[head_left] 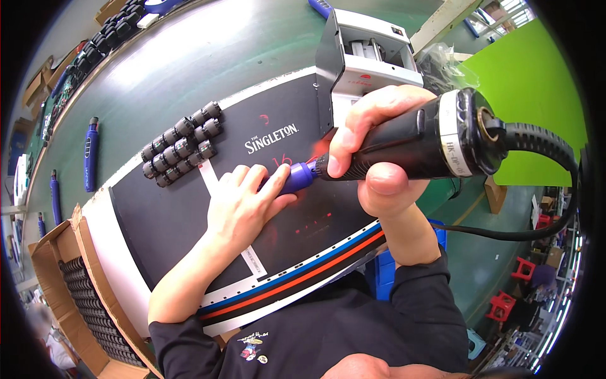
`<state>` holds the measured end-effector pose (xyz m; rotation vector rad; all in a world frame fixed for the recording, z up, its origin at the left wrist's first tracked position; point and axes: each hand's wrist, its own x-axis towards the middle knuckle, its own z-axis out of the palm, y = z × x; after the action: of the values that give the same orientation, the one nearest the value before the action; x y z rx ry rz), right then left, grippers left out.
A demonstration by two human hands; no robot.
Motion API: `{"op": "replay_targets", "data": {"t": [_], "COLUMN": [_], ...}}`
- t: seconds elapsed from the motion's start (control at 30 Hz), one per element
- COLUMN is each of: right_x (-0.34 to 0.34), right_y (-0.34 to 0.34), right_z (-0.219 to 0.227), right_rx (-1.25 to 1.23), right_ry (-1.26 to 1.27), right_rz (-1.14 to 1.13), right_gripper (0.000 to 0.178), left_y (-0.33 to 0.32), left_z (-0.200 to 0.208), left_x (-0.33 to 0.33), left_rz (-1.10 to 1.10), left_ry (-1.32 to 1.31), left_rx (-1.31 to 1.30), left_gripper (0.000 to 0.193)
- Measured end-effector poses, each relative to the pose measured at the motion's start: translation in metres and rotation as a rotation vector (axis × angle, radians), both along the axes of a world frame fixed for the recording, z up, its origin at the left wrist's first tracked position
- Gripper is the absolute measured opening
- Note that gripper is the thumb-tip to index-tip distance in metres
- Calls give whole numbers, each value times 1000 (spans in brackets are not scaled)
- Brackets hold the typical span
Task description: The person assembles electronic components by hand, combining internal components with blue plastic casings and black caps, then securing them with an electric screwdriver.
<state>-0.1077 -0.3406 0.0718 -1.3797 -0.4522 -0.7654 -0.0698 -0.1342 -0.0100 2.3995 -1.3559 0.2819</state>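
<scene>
My right hand [379, 126] is wrapped around a thick black electric screwdriver [407, 145] with a pale label band near its cable end. The driver lies nearly level and points left, its tip at the end of a blue cylindrical part [298, 179]. My left hand [238, 201] grips that part from the left and steadies it above a dark printed mat [167, 221]. The part's left end is hidden under my fingers. Beyond my left hand, several black ridged cylinders [180, 145] lie side by side in rows on the mat.
A white and black screw-feeder-like machine [372, 60] stands behind my right hand. The driver's black cable [536, 235] loops down at the right. Blue pen-shaped tools [91, 155] lie at the left. An open cardboard box [44, 256] holding black ridged parts stands at the near left.
</scene>
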Motion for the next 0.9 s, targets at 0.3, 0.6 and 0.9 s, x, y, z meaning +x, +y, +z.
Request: {"op": "replay_targets", "data": {"t": [0.3,0.6,0.9], "right_x": [-7,-19,-42], "right_y": [4,-43,-149], "right_z": [-12,2,-68], "right_rx": [238,251,567], "right_ry": [-59,-28,527], "right_rz": [219,34,-418], "right_gripper": [53,77,26], "left_y": [-1,4,12], "left_z": [6,-2,11], "left_x": [-3,-5,3], "left_rz": [-22,29,77], "left_ry": [-38,-27,1055], "left_rx": [28,-36,-450], "left_gripper": [50,56,43]}}
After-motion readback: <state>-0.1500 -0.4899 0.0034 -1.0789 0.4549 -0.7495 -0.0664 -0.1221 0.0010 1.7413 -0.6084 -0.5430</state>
